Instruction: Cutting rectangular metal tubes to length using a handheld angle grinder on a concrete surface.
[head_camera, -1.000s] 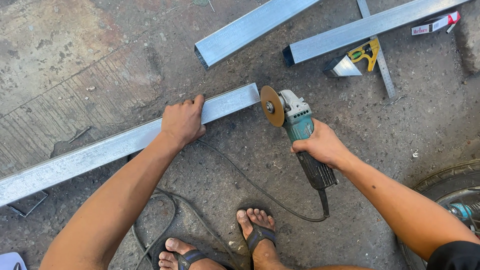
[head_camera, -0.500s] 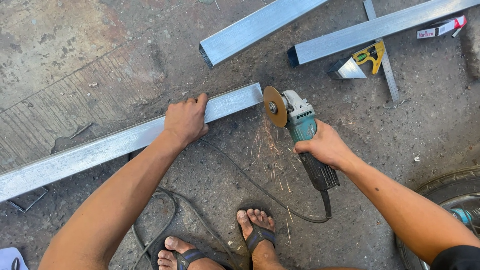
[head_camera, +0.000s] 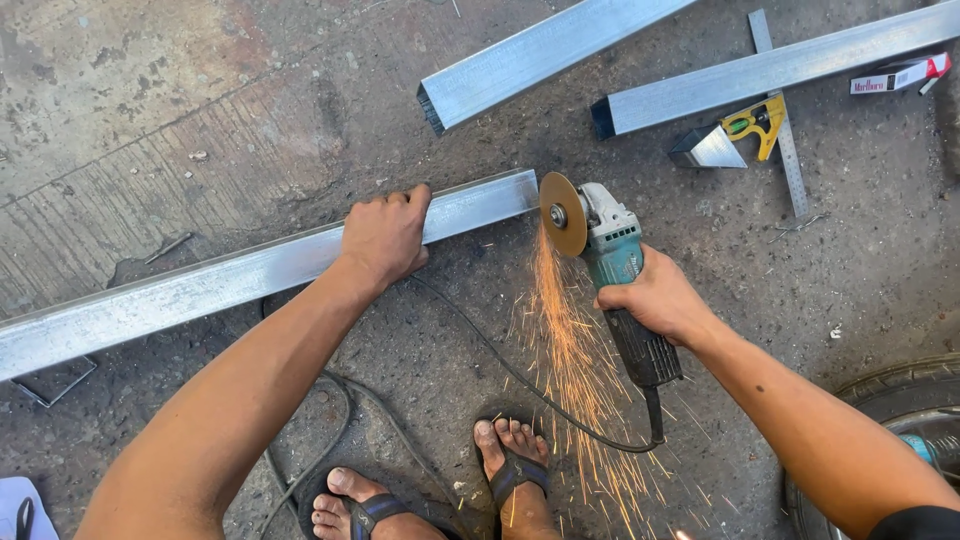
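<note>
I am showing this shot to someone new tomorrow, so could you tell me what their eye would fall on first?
First, the spray of orange sparks streaming down from the disc of the teal angle grinder at centre, towards the sandalled feet. The right hand grips the grinder's body while the left hand presses on the long metal tube lying across the concrete floor, the disc at the tube's right end. Two more tubes lie at the top.
</note>
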